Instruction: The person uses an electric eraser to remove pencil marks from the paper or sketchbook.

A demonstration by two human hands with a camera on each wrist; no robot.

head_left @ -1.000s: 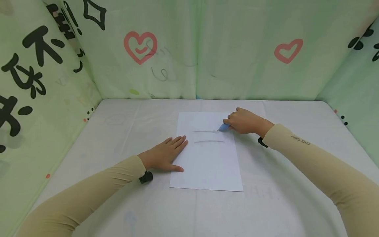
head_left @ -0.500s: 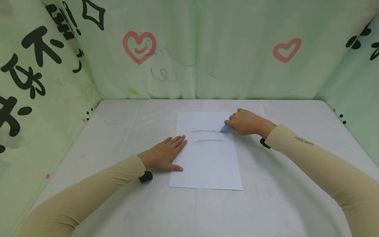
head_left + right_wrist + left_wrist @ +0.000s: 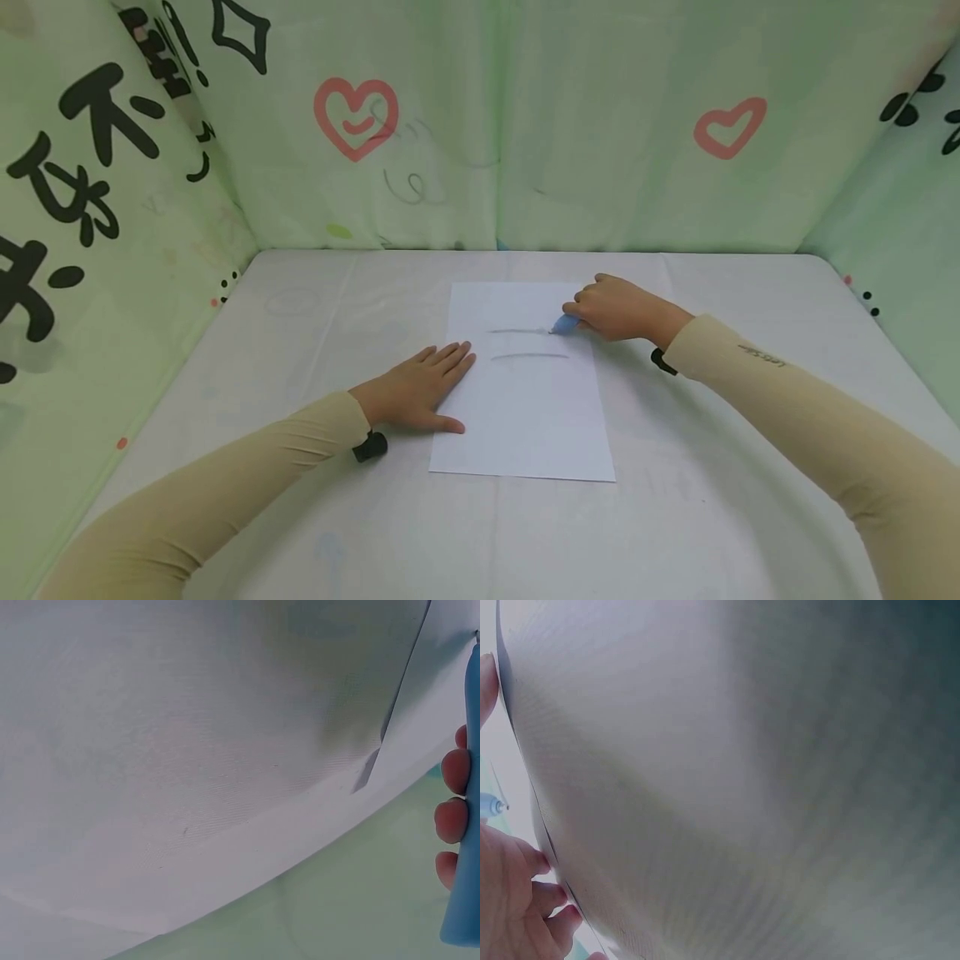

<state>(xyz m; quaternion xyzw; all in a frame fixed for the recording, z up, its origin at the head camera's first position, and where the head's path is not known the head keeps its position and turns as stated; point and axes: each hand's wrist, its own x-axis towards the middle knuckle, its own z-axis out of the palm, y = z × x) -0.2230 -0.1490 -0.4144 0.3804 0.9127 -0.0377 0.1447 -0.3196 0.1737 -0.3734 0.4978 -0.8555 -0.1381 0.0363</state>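
A white sheet of paper point(image 3: 525, 417) lies on the table with two grey lines across its upper half. My left hand point(image 3: 420, 390) rests flat on its left edge, fingers spread. In my right hand point(image 3: 621, 307) I grip a thick blue pen-shaped tool point(image 3: 566, 324) with a narrow tip. That tip is at the right end of the upper line point(image 3: 517, 332), where the mark looks faint and smudged. The right wrist view shows fingertips point(image 3: 451, 820) curled round the blue barrel. In the left wrist view, the tool's metal tip appears beyond my left hand point(image 3: 514, 900).
A white cloth covers the table point(image 3: 337, 517). Pale green curtains point(image 3: 600, 183) with hearts and black lettering enclose its back and sides. A black wrist strap point(image 3: 371, 447) sits under my left wrist, and another point(image 3: 663, 361) under my right.
My right hand shifts slightly right and toward me with the blue tool, then back left along the upper line. My left hand stays in place on the paper.
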